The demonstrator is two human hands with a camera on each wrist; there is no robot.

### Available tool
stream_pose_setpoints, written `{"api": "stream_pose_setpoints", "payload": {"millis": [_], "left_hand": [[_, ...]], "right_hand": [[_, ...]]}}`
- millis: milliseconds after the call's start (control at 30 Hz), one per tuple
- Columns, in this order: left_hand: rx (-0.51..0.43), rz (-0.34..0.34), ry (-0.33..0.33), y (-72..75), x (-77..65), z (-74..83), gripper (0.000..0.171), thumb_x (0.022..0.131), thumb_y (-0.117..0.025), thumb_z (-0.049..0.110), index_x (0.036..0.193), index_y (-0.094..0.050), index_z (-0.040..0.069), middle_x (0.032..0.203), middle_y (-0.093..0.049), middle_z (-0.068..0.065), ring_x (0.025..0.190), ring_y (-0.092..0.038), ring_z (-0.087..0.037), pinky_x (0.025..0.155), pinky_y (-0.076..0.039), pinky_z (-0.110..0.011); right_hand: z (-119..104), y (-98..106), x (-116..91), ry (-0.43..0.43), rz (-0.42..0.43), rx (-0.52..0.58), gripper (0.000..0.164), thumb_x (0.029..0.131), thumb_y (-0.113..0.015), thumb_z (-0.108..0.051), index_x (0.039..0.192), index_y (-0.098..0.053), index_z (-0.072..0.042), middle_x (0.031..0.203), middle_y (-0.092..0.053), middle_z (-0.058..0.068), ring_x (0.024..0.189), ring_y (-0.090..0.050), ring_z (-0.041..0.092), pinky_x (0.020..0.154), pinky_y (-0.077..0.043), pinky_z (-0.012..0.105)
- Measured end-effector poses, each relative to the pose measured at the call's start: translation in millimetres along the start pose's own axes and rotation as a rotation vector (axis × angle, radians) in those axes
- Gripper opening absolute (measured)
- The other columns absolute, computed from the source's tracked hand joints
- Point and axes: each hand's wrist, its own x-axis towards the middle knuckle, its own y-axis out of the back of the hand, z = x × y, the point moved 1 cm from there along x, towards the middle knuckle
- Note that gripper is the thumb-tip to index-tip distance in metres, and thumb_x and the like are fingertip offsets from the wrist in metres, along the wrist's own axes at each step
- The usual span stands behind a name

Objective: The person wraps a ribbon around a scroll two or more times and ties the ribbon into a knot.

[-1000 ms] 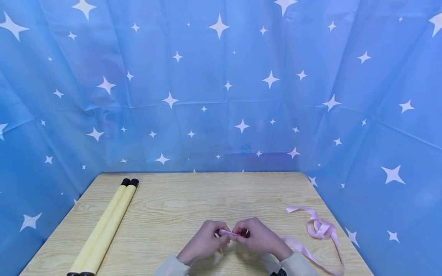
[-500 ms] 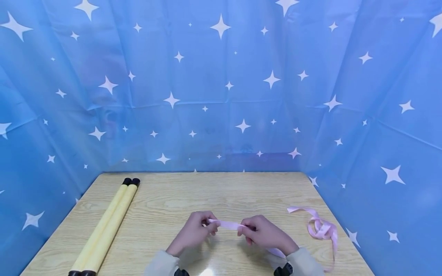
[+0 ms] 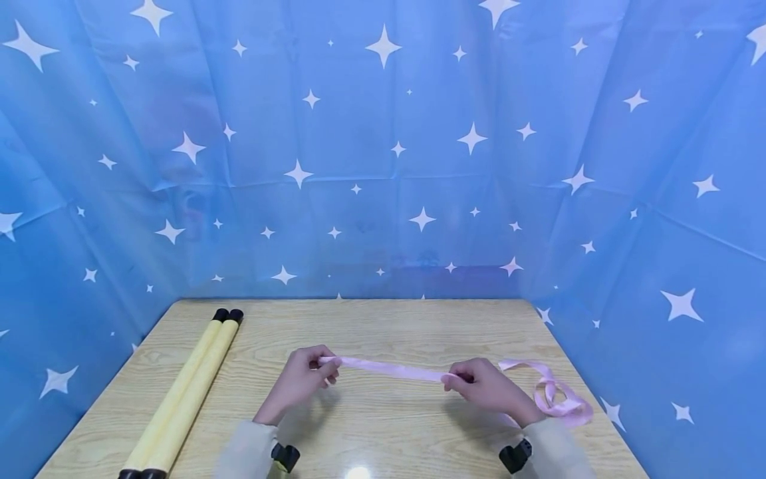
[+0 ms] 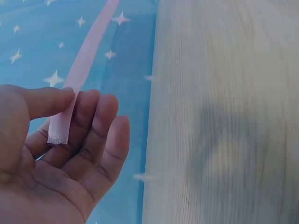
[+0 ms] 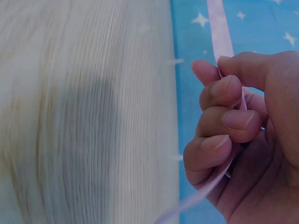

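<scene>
A pink satin ribbon (image 3: 389, 368) is stretched between my two hands over the table. My left hand (image 3: 300, 379) pinches it between thumb and forefinger close to its end; the cut, slightly frayed tip (image 4: 58, 137) shows against the palm in the left wrist view. The right hand (image 3: 487, 386) pinches the ribbon further along with its other fingers curled. In the right wrist view the ribbon's slack tail (image 5: 198, 198) passes through the palm and hangs below the fingers. The rest of the ribbon (image 3: 556, 392) lies in loose curls on the table at the right.
Two yellow rolls with black end caps (image 3: 188, 392) lie side by side along the left of the wooden table (image 3: 383, 326). A blue curtain with white stars (image 3: 383, 133) hangs behind and at both sides. Dark wrist cameras (image 3: 516, 456) sit at the sleeves.
My hands have moved apart, the left to the left and forward, the right to the right, drawing out a longer straight span of ribbon. The loose curls at right have shifted.
</scene>
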Motion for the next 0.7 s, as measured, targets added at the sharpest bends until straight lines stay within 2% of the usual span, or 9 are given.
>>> {"api": "stream_pose_setpoints", "payload": {"millis": [267,433,700], "left_hand": [[0.032,0.076,0.07,29.0,0.1,-14.5,0.017,0.101,-0.067,0.017,0.099,-0.071,0.001,0.082,-0.072,-0.012,0.076,-0.07,-0.029,0.067,-0.061,-0.038],[0.051,0.105,0.092,45.1,-0.7,-23.9,0.018,0.101,-0.066,0.016,0.099,-0.071,-0.001,0.081,-0.071,-0.013,0.073,-0.069,-0.031,0.066,-0.061,-0.036],[0.106,0.163,0.175,67.3,-1.1,-43.6,0.018,0.101,-0.066,0.018,0.097,-0.071,0.001,0.081,-0.071,-0.013,0.068,-0.064,-0.021,0.06,-0.052,-0.027]], "right_hand": [[13,15,-3,-0.063,0.072,-0.046,0.037,0.104,-0.06,-0.039,0.082,-0.069,-0.01,0.058,-0.04,-0.008,0.049,-0.028,0.002,0.052,-0.034,0.023],[24,19,-2,-0.093,0.104,-0.078,0.038,0.103,-0.062,-0.04,0.081,-0.068,-0.01,0.059,-0.041,-0.008,0.05,-0.03,0.002,0.053,-0.034,0.023],[40,25,1,-0.13,0.114,-0.078,0.037,0.103,-0.063,-0.037,0.081,-0.066,-0.007,0.063,-0.043,-0.007,0.055,-0.034,0.003,0.056,-0.034,0.023]]}}
